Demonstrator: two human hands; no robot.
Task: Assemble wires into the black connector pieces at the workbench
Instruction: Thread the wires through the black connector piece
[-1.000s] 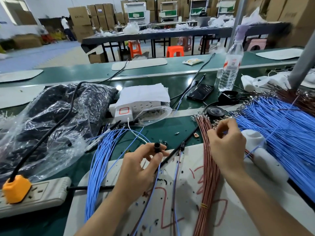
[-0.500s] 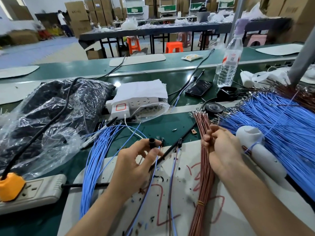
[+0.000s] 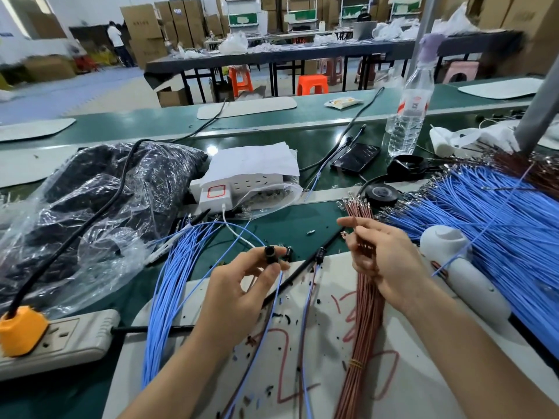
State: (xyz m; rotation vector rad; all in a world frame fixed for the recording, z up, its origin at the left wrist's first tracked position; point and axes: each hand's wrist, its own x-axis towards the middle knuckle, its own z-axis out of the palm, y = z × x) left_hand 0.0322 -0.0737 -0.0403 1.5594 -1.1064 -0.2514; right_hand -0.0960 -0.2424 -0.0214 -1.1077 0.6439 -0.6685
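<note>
My left hand [image 3: 239, 294] pinches a small black connector piece [image 3: 271, 254] between thumb and forefinger, and a blue wire [image 3: 266, 322] trails down from it. My right hand [image 3: 382, 255] is over the top of the brown wire bundle [image 3: 361, 331] with one brown wire [image 3: 357, 234] pinched in its fingertips, lifted from the bundle. The two hands are apart, the connector to the left of the brown wire's tip. A second black connector [image 3: 319, 254] with wires lies on the white mat [image 3: 402, 373] between the hands.
A blue wire bundle [image 3: 169, 285] lies left of my left hand; a large fan of blue wires [image 3: 499, 225] fills the right. A white cylinder [image 3: 462, 267], black tape roll [image 3: 381, 193], phone [image 3: 355, 157], water bottle [image 3: 408, 113], power strips [image 3: 60, 337] and plastic bag [image 3: 75, 213] surround the mat.
My right hand has drawn back from the far ends of the brown bundle toward me and lifted one brown wire. My left hand keeps the connector in about the same place.
</note>
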